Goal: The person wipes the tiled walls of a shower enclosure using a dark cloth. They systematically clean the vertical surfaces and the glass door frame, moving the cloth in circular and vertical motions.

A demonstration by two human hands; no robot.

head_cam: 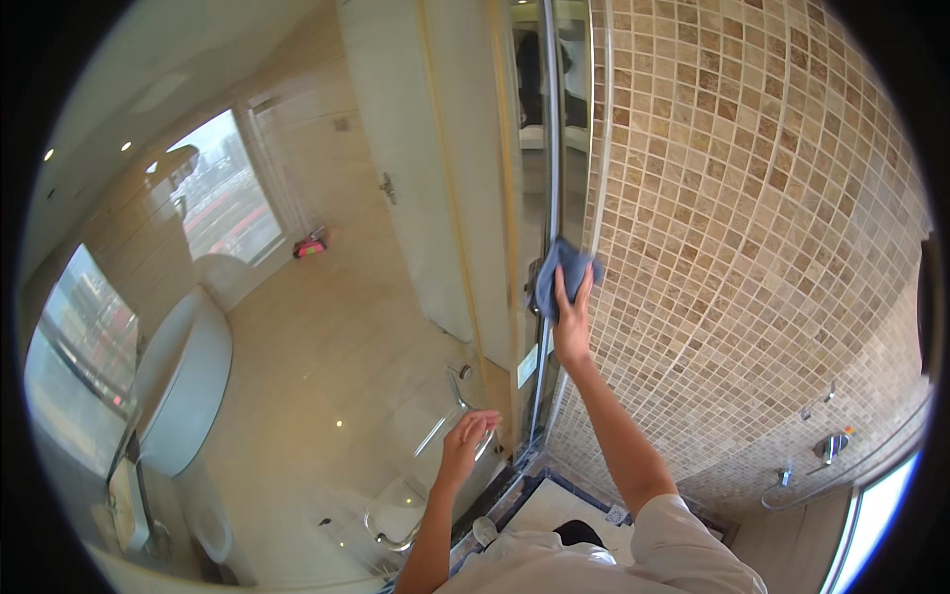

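Note:
A folded blue-grey cloth [558,278] lies under my right hand [574,319], which presses it flat against the metal edge profile between the glass and the mosaic wall. Its fingers are spread over the cloth, and the cloth is slightly blurred. Lower and to the left, my left hand [473,434] is beside a curved chrome door handle [486,445] on the clear glass panel. Its fingers are loosely bent; whether they touch the handle or hold anything is not clear. A dark metal fitting [533,286] shows just left of the cloth.
The mosaic-tiled wall [690,223] rises at the right, with a shower valve [831,448] farther down. Through the glass are a white bathtub [185,386], a pale door [401,148] and a small pink bundle [309,246] on the floor. A floor drain [616,514] lies near my body.

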